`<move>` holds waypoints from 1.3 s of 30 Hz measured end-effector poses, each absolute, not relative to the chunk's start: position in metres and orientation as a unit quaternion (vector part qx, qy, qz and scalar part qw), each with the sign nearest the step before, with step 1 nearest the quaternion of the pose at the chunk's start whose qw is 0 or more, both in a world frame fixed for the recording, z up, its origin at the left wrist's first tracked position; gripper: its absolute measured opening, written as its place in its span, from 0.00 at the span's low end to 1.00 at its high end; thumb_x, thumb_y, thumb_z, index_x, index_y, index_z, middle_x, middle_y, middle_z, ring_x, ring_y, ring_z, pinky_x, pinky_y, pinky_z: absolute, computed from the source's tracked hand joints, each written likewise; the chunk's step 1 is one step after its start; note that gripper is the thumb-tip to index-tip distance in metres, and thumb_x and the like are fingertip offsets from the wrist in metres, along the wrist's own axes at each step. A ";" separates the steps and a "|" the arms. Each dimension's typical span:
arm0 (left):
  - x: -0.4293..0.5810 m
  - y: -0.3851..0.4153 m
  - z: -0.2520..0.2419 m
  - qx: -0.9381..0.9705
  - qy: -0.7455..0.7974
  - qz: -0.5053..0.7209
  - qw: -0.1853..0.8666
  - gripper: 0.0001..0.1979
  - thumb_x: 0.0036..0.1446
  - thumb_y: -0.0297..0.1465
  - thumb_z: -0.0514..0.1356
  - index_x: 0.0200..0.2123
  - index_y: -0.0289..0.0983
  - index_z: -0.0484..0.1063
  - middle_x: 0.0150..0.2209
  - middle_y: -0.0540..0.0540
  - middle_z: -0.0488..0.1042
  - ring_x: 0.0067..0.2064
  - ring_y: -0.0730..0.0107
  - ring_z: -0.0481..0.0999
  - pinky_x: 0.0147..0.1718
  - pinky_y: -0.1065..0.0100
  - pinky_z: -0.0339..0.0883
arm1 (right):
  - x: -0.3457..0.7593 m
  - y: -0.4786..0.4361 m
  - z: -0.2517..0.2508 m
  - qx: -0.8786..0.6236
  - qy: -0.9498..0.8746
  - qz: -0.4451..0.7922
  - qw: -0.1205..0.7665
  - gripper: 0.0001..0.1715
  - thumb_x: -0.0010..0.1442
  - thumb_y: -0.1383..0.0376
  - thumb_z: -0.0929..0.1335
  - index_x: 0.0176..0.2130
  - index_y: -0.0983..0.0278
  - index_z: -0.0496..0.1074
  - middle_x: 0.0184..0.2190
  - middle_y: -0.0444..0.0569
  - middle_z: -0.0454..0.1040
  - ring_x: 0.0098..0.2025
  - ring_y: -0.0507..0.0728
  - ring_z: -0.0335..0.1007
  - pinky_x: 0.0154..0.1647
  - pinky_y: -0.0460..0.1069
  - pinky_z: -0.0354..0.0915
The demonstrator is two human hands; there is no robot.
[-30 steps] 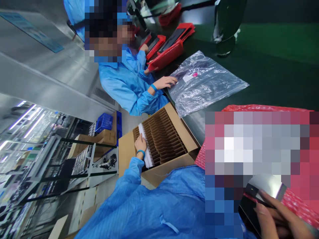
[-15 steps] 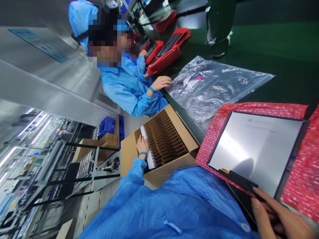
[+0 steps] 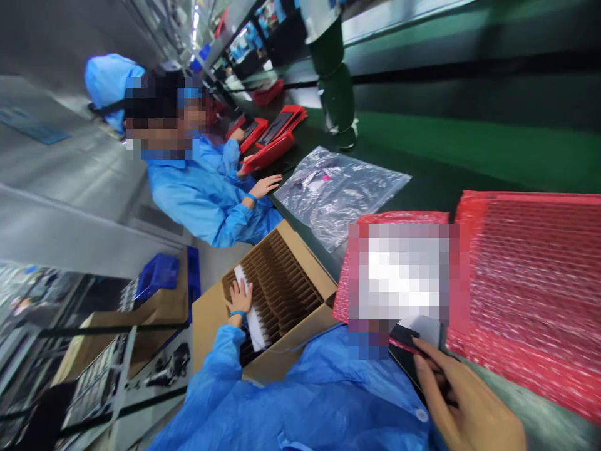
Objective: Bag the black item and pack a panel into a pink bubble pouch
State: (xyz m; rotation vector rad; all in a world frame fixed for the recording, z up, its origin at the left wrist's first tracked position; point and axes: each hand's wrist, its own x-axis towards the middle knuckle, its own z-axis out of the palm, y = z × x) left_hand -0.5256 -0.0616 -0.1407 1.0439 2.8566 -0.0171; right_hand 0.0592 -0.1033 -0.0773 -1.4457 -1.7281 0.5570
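Observation:
My left hand, with a blue wrist strap, lies with spread fingers on a white sheet-like piece in an open cardboard box that has rows of brown dividers. At the lower right, my right hand pinches the near edge of a flat panel and the red bubble wrap under it. Much of the panel is pixelated; its visible lower part is grey with a dark edge.
More red bubble wrap covers the right side of the green table. A clear plastic bag lies beyond the box. A person in blue sits at the table edge, one hand near the bag. Red-wrapped panels are farther back.
The view has swung right, so the box, bag and person appear farther left and more red wrap shows. Both hands keep their places on the white piece and the panel's edge.

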 end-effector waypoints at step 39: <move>-0.169 -0.023 -0.119 0.777 0.505 0.371 0.064 0.30 0.71 0.38 0.54 0.73 0.43 0.69 0.71 0.41 0.74 0.73 0.48 0.70 0.81 0.36 0.23 | 0.293 -0.136 0.003 -0.761 -0.593 -0.090 0.249 0.45 0.69 0.30 0.68 0.51 0.68 0.80 0.29 0.50 0.71 0.27 0.67 0.70 0.31 0.62 0.71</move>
